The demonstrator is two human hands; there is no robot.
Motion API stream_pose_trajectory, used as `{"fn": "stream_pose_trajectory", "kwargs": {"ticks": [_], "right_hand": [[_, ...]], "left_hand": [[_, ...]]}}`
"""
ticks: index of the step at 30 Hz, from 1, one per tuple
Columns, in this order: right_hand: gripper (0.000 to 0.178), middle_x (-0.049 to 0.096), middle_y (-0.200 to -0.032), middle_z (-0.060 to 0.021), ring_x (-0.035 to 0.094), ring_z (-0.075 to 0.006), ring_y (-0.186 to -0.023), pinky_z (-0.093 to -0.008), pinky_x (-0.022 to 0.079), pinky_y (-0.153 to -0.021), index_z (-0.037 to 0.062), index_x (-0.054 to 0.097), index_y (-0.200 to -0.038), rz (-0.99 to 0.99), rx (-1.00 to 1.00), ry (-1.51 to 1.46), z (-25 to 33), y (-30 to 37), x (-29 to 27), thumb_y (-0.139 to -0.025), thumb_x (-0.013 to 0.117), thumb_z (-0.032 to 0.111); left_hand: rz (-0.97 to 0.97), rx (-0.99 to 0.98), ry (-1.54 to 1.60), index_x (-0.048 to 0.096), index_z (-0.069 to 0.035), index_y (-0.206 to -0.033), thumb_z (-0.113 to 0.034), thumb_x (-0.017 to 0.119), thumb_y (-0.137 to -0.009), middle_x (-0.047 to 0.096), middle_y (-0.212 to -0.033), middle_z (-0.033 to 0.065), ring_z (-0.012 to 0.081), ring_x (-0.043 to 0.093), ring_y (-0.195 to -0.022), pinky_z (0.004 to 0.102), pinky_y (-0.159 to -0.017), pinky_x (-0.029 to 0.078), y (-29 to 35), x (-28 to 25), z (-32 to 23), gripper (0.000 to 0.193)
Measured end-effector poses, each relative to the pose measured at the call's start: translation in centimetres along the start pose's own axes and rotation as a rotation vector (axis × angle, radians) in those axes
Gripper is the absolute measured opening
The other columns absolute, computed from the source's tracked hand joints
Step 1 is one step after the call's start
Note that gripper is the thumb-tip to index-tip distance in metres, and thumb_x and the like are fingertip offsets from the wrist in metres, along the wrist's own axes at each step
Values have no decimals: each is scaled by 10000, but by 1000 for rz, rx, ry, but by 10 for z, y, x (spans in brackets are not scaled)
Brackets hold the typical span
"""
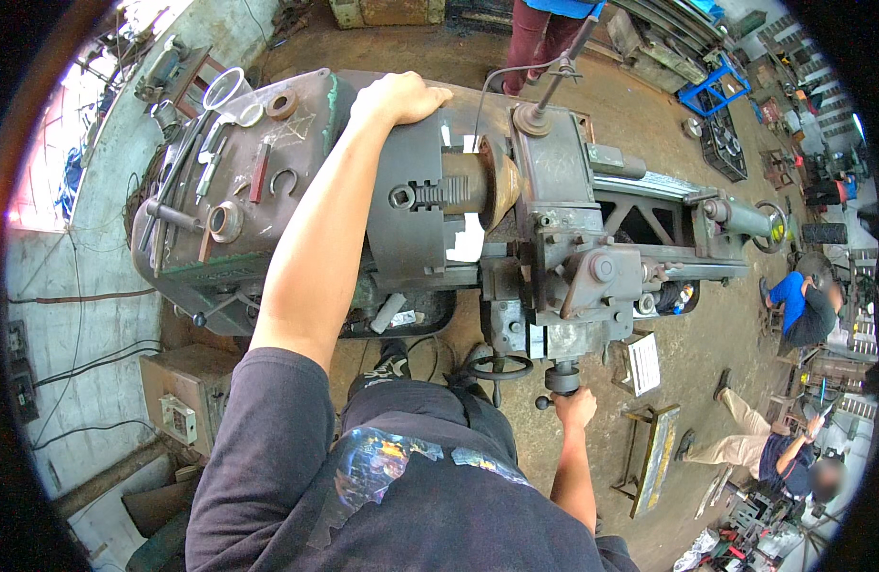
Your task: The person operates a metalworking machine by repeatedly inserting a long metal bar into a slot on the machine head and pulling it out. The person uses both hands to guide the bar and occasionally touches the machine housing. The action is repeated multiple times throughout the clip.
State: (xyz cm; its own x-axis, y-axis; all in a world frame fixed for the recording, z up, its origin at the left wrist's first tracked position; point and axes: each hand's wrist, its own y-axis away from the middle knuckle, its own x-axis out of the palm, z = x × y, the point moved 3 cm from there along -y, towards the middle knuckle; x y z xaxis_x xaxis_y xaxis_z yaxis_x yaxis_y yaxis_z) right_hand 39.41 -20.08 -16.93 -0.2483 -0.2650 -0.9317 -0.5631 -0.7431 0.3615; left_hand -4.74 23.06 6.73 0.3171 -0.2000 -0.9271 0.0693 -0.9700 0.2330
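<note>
A large lathe spans the view in front of me. My left arm reaches across the headstock [301,114], and my left hand [398,98] is wrapped over the far rim of the big grey chuck [401,229]. Its fingertips are hidden behind the rim. To the right of the chuck jaw [439,194] sits a round, rusty flanged workpiece [500,186], close to the carriage [559,176]. Low on the right, my right hand [575,408] is closed around the crank handle [562,377] at the near end of the slide. A handwheel [500,368] stands left of it.
Wrenches, metal rings [226,222] and a clear plastic cup [227,90] lie on the headstock. The tailstock [745,215] is at the bed's right end. A small metal stand [652,460] is on the floor. One person [544,38] stands behind the lathe; others sit at right.
</note>
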Motion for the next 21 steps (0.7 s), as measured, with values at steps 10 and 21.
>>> {"fn": "stream_pose_trajectory", "kwargs": {"ticks": [10, 21], "right_hand": [[712, 726, -1141, -274, 712, -371, -1095, -477, 555, -961, -13, 723, -1177, 13, -106, 215, 16, 17, -27, -653, 907, 433], [571, 750, -1087, -160, 719, -285, -1014, -387, 547, -939, 1, 713, -1198, 152, -1077, -404, 192, 79, -224, -766, 899, 324]], "left_hand": [[51, -55, 21, 734, -116, -1272, -611, 571, -905, 671, -1362, 190, 388, 634, -1267, 478, -1079, 481, 8, -6, -3, 637], [-93, 60, 38, 768, -30, -1138, -599, 615, -890, 721, -1217, 247, 409, 682, -1171, 491, -1019, 528, 30, -6, -3, 640]]}}
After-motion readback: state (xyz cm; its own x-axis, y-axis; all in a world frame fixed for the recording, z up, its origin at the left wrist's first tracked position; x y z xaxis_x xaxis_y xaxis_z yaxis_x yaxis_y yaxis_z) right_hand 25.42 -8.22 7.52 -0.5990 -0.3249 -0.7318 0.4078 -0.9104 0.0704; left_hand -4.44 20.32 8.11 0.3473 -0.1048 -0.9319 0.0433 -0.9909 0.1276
